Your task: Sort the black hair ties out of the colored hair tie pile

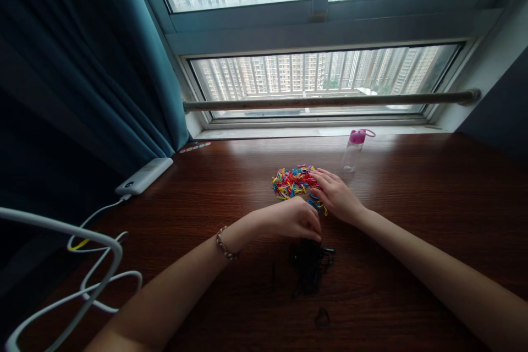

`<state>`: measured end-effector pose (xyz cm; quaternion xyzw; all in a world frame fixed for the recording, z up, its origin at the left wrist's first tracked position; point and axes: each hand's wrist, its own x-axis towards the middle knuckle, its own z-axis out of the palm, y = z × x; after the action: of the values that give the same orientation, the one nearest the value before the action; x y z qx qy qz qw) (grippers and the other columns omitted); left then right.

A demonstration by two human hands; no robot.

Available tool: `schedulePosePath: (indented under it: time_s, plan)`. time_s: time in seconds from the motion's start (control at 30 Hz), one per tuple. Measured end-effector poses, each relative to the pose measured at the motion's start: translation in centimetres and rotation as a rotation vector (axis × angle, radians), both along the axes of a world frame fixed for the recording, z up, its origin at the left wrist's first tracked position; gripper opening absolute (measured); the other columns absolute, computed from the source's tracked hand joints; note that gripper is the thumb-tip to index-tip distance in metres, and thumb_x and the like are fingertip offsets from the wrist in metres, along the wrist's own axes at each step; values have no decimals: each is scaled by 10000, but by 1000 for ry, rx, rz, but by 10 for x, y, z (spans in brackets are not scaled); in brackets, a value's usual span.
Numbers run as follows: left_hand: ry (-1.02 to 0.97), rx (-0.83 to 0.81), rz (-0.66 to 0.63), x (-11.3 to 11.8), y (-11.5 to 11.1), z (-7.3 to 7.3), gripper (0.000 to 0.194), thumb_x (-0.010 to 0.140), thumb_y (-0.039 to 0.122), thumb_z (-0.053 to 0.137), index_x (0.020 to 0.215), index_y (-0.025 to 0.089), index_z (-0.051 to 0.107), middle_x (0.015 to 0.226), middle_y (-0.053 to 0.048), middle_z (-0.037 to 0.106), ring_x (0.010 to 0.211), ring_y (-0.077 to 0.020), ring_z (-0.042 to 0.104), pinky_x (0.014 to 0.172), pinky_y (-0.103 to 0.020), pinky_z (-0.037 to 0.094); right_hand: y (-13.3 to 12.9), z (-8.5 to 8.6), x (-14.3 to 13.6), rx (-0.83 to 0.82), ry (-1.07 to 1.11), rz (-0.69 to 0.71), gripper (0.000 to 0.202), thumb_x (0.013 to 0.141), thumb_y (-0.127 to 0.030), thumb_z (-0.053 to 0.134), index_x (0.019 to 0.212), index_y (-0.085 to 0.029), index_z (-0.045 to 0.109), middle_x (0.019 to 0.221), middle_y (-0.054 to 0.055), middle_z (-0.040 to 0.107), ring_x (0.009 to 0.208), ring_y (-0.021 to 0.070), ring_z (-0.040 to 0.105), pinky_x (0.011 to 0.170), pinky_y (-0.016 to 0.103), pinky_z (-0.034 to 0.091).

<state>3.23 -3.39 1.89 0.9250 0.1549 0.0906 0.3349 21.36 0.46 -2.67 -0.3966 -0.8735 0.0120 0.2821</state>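
Observation:
A heap of small colourful elastic bands (291, 182) lies on the dark wooden table. My right hand (335, 196) rests at the heap's right edge, with its fingers stretched out and touching the bands. Several blue and yellow bands have come loose between my two hands. My left hand (297, 216) is bent down with its fingers closed at the top edge of a pile of black elastic bands (310, 272). What those fingers pinch, if anything, is hidden. One black band (322, 318) lies apart, nearer to me. A beaded bracelet (225, 243) circles my left wrist.
Behind my right hand stands a clear bottle (353, 155) with a pink lid. A white power strip or charger (144, 176) sits at the left by the blue curtain (136, 66), with white cables (103, 253) looping toward me. The window has a horizontal rail (330, 102).

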Motion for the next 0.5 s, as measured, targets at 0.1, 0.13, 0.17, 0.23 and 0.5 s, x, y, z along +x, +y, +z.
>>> schedulePosePath:
  time_s: [0.1, 0.13, 0.17, 0.23, 0.5]
  plan:
    - [-140, 218, 253, -8, 16, -6, 208, 834, 242, 481, 861, 137, 658, 877, -77, 661, 840, -151, 593, 781, -239, 452, 13, -5, -10, -20, -142, -48, 507, 857, -393, 445, 1289, -132, 396, 1328, 111, 403, 1254, 282, 284, 1018, 474, 244]
    - [-171, 324, 343, -12, 22, -10, 212, 840, 231, 465, 893, 141, 650, 913, -82, 654, 895, -166, 579, 833, -272, 437, 16, -6, -12, -26, -167, -55, 506, 855, -408, 446, 1280, -138, 410, 1324, 113, 408, 1253, 291, 285, 1015, 492, 229]
    - [-172, 430, 435, -17, 28, -14, 221, 846, 223, 449, 929, 146, 638, 966, -88, 642, 954, -182, 558, 882, -311, 412, 17, -7, -13, -29, -175, -56, 486, 858, -416, 440, 1264, -149, 433, 1311, 110, 427, 1248, 291, 296, 1013, 500, 219]
    - [-156, 612, 580, -27, 40, -25, 243, 844, 203, 438, 1014, 149, 603, 1067, -100, 612, 1072, -216, 498, 953, -381, 352, 14, -8, -13, -16, -148, -36, 408, 873, -410, 421, 1204, -186, 501, 1260, 90, 489, 1223, 273, 344, 1013, 494, 206]
    - [16, 662, 655, -40, 50, -43, 399, 873, 214, 361, 1272, 201, 379, 1242, -71, 515, 1282, -195, 287, 1056, -464, 151, 2, -1, -8, 29, 208, 228, 283, 880, -249, 431, 736, -200, 670, 824, 27, 687, 881, 170, 597, 868, 321, 392]
